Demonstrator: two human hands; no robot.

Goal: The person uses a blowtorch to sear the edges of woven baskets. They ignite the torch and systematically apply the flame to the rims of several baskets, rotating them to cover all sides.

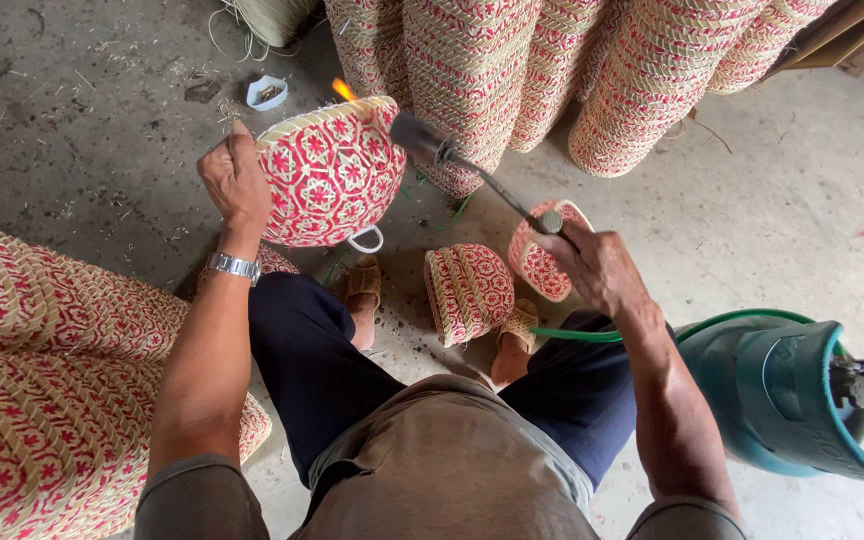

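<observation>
At centre frame, the left hand (pixel 235 180) grips a red-patterned woven basket (pixel 330 172) by its rim while the right hand (pixel 592 262) clasps a gas torch (pixel 472 172). Singeing cleanly likely calls for a moving flame (pixel 344 90), never lingering.

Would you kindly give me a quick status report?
Left hand holds woven basket up. Right hand grips lit torch, flame at rim. Nothing between.
</observation>
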